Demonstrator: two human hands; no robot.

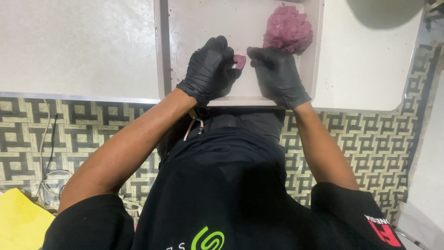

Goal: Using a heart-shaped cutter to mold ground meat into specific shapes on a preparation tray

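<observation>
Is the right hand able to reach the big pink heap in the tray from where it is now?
Probably yes. The right hand rests in the tray directly below the pink heap, its fingers beside the small pink piece near the left hand. Nothing lies between hand and heap.

meat piece [239,60] half hidden — tray [318,55] top cut off
</observation>
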